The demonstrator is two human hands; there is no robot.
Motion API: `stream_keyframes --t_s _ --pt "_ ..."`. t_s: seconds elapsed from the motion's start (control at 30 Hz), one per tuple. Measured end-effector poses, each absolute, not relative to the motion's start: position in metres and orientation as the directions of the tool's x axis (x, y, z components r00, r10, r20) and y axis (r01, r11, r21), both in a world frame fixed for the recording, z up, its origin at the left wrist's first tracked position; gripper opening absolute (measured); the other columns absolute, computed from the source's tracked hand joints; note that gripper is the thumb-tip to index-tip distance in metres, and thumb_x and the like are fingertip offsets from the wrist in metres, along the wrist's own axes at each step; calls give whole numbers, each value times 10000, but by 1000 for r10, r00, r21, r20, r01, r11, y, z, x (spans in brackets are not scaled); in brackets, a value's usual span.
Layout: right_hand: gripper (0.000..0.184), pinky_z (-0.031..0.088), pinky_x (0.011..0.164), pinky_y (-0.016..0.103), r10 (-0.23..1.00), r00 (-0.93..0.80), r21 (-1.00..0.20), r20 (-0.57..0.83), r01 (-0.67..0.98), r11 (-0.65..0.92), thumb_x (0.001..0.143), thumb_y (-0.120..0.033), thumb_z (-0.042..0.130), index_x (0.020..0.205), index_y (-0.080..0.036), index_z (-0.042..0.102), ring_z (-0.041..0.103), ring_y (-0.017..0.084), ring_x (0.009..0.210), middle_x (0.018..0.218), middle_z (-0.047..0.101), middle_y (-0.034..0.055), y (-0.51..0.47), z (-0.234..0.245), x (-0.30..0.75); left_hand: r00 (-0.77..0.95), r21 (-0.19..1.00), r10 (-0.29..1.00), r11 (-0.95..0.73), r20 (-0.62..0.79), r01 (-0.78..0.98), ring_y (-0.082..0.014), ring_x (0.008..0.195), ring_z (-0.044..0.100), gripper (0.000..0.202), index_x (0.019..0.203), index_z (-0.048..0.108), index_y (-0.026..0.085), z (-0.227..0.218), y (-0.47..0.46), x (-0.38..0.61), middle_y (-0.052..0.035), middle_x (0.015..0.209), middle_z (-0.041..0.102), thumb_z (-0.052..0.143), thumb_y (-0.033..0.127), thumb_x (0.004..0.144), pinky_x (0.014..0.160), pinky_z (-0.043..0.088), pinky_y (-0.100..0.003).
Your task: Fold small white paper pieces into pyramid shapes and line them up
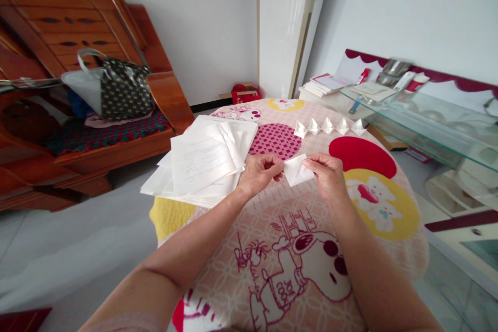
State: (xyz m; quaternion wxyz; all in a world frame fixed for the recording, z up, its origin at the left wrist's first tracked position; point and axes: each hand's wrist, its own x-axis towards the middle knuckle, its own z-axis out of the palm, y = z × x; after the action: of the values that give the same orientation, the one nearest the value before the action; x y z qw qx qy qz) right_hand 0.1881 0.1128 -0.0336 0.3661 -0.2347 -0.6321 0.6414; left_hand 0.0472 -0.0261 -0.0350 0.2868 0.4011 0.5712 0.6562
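Observation:
My left hand (261, 172) and my right hand (327, 174) pinch the two sides of a small folded white paper (298, 171) just above the cartoon-printed cloth (311, 249) that covers the table. Both hands have their fingers closed on the paper. To the left of my left hand lies a loose stack of white paper sheets (202, 161). A row of several small folded white paper pieces (329, 126) stands on the cloth at the far side.
A wooden bench (58, 62) with a dotted bag (120, 88) stands at the left. A tall white appliance (282, 26) is at the back wall. A glass shelf (424, 114) with cups and papers runs along the right.

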Motion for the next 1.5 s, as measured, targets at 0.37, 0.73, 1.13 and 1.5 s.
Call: stream_keyframes --t_s 0.37,0.73,1.13,1.5 --pt "146 414 513 276 828 -560 -978 37 -189 -84 568 -308 778 607 -193 698 501 124 519 579 618 -14 97 -32 176 -395 980 917 -24 -57 -197 -121 545 626 439 722 697 125 -43 -20 53 -53 683 700 896 513 667 492 530 -225" --pt "153 392 445 264 848 -529 -967 19 -224 -119 581 -309 766 585 -186 673 492 120 454 524 592 -28 93 -40 174 -342 960 914 138 -218 -243 -77 420 571 452 732 694 92 -47 -18 62 -22 587 674 928 474 675 389 433 -174" --pt "129 393 465 263 884 -465 -973 55 -226 -58 576 -286 755 586 -185 676 470 109 459 524 583 -36 98 -40 174 -290 975 931 207 -221 -78 -34 358 413 476 671 599 147 -41 -21 66 71 493 518 838 550 757 322 290 -150" --pt "119 399 491 268 831 -556 -971 -8 -195 -140 542 -265 767 543 -191 674 483 116 490 524 585 -27 99 -40 174 -388 996 917 84 -92 -38 -52 373 474 570 610 632 131 -48 -19 46 -3 486 595 740 656 808 382 314 -171"
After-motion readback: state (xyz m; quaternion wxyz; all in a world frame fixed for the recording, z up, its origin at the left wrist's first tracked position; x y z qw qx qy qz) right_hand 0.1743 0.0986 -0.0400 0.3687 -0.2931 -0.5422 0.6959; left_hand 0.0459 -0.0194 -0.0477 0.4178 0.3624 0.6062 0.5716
